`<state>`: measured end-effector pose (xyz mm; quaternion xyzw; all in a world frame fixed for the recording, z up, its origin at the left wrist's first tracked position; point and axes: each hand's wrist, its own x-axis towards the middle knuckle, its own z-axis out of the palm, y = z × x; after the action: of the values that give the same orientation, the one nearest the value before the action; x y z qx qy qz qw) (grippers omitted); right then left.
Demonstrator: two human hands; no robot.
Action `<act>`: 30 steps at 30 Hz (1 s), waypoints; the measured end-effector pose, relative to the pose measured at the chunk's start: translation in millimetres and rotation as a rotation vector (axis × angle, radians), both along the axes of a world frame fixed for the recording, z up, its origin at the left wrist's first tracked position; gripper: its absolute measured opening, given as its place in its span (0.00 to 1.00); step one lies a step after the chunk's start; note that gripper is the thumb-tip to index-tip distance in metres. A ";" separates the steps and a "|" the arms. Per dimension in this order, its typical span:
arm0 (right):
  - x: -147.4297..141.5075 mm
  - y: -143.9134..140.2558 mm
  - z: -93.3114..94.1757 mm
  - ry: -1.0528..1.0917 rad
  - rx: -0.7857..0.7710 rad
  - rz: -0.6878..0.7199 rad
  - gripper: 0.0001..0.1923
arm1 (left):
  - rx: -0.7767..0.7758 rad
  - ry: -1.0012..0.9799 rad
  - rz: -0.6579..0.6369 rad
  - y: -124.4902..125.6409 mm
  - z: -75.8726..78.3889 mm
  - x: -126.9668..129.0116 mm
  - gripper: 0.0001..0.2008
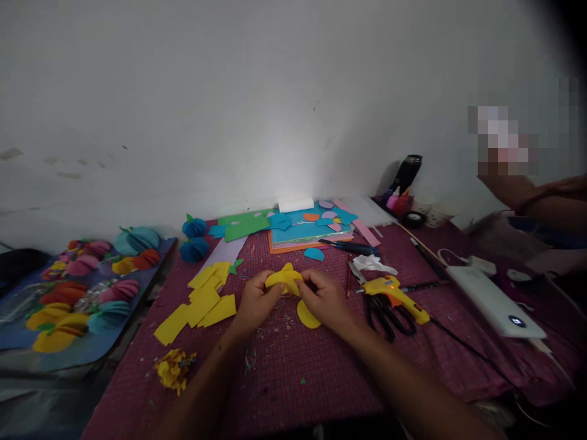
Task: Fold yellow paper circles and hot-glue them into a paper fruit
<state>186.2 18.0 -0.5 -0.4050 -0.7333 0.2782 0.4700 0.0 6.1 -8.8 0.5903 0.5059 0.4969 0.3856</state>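
Note:
My left hand (257,300) and my right hand (326,299) meet over the maroon cloth (321,373) and together pinch a folded yellow paper piece (285,278). A yellow half-circle (306,315) lies partly under my right hand. To the left of my left hand lie several yellow paper rectangles (202,300). A small green leaf cut-out (236,265) sits just beyond them.
A yellow glue gun (398,296) lies over black scissors (384,313) to the right. Coloured paper sheets (302,229) are stacked at the back, with two blue paper balls (194,239). A board of paper fruits (82,287) is at the left. Another person's arm (541,198) reaches in at the right, near a white power bank (493,300). Yellow scraps (174,368) lie in front.

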 end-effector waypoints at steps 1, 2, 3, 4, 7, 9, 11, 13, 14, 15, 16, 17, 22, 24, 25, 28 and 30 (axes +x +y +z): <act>0.4 0.2 -0.8 -0.007 0.000 0.001 0.09 | 0.002 0.003 0.000 -0.1 -0.3 0.0 0.08; 0.6 0.3 -1.7 -0.014 0.004 -0.001 0.09 | 0.003 0.001 -0.004 -0.4 -0.1 0.0 0.08; 0.7 0.4 -2.7 -0.022 0.011 -0.007 0.08 | 0.001 -0.006 -0.021 -1.0 0.6 0.1 0.09; 0.6 0.3 -3.5 -0.031 0.019 -0.015 0.08 | 0.001 -0.013 -0.048 -1.7 1.8 0.3 0.10; -0.1 -0.1 -4.9 -0.060 0.041 -0.037 0.06 | 0.006 -0.046 -0.136 -4.5 6.7 1.2 0.14; -0.4 -0.3 -4.7 -0.075 0.043 -0.044 0.05 | 0.006 -0.061 -0.160 -5.7 9.3 1.9 0.16; -0.4 -0.2 -4.3 -0.085 0.052 -0.045 0.05 | 0.007 -0.068 -0.166 -6.2 10.3 2.2 0.17; -0.1 0.2 -4.2 -0.097 0.072 -0.041 0.05 | 0.006 -0.068 -0.172 -6.0 9.5 2.0 0.17; 0.1 0.4 -4.4 -0.101 0.084 -0.040 0.06 | 0.004 -0.072 -0.177 -5.9 8.7 1.9 0.18; 0.2 0.6 -4.7 -0.105 0.094 -0.041 0.06 | 0.000 -0.080 -0.182 -5.8 7.9 1.7 0.18; 0.4 0.8 -5.0 -0.107 0.103 -0.044 0.06 | -0.007 -0.089 -0.191 -5.7 7.2 1.6 0.18; 0.5 0.8 -5.3 -0.109 0.111 -0.044 0.07 | -0.013 -0.099 -0.197 -5.7 6.6 1.6 0.19; 1.0 -0.7 -5.0 -0.118 0.167 -0.029 0.08 | -0.002 -0.138 -0.163 -5.0 5.4 2.8 0.19; 0.9 -1.5 -4.4 -0.116 0.183 -0.021 0.07 | 0.009 -0.172 -0.112 -3.8 4.6 3.4 0.18; 0.7 -1.7 -4.1 -0.114 0.186 -0.020 0.07 | 0.014 -0.194 -0.081 -3.1 4.1 3.8 0.16; 0.2 -1.4 -3.3 -0.117 0.181 -0.023 0.06 | 0.048 -0.250 -0.004 -1.0 2.5 5.0 0.12; -0.2 -0.8 -2.4 -0.111 0.188 -0.011 0.07 | 0.073 -0.261 0.018 0.2 1.3 5.7 0.12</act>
<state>186.0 17.2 -2.9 -0.3780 -0.7788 0.1824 0.4661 5.8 6.3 -7.6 0.5297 0.4382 0.5911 0.4219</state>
